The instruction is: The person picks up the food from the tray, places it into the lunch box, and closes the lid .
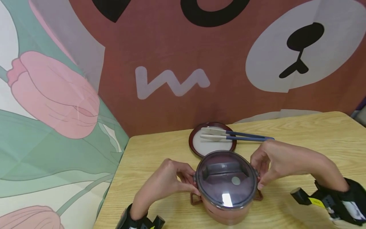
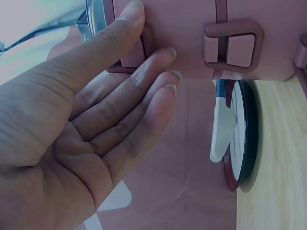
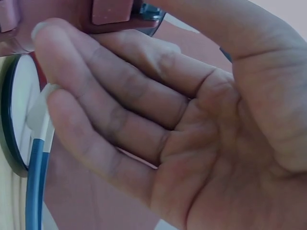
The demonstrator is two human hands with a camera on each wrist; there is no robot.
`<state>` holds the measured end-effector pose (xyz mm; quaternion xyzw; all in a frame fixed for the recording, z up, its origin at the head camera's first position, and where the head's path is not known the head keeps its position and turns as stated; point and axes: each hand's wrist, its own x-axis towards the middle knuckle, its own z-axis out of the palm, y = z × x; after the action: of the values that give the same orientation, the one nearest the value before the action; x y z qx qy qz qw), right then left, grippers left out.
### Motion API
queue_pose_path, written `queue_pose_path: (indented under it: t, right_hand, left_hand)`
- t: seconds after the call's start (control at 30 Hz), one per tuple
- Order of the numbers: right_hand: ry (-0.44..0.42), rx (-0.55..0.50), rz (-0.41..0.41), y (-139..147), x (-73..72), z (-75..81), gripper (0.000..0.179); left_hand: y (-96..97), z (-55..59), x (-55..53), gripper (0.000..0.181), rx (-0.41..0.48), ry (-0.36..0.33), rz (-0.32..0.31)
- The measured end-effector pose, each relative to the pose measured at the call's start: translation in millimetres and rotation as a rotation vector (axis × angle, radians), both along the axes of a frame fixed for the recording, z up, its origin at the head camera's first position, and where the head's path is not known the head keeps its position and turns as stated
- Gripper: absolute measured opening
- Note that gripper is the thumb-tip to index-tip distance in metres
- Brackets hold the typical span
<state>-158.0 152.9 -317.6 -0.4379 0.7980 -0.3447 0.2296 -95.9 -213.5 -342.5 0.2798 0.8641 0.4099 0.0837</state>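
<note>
A round pink lidded container [image 1: 227, 213] stands on the table, its smoky see-through lid [image 1: 214, 183] in place with a raised grip across it. My left hand [image 1: 167, 183] pinches the clip at the left side of the lid, thumb and forefinger at it. In the left wrist view that clip [image 2: 132, 52] lies beside the thumb, the other fingers loosely bent. On the opposite side, my right hand [image 1: 277, 162] pinches the right clip [image 3: 112, 10] between thumb and fingers; its thumb tip is hidden in the right wrist view. Brown loops [image 1: 195, 199] stick out below.
Behind the container sits a dark-rimmed plate [image 1: 193, 147] with a white middle. Tongs [image 1: 248, 137] with blue arms and pale tips lie across it, reaching right. The wooden table [image 1: 154, 152] ends at a printed cloth [image 1: 160, 111].
</note>
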Motion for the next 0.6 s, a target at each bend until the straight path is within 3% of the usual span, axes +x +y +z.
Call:
queue_pose_path:
  t: [0.27, 0.5, 0.6]
  right_hand:
    - [-0.039, 0.010, 0.018, 5.5, 4.1, 1.5, 0.020]
    - [-0.089, -0.034, 0.123, 11.2, -3.7, -1.1, 0.023]
    - [-0.079, -0.022, 0.088, 15.0, -7.0, -0.3, 0.032]
  left_hand:
    - [4.5, -1.4, 2.7, 0.029, 0.051, -0.004, -0.048]
    - [0.0, -4.1, 1.7, 0.027, 0.006, 0.030, -0.086]
    - [-3.9, -7.3, -0.5, 0.030, -0.018, 0.036, -0.097]
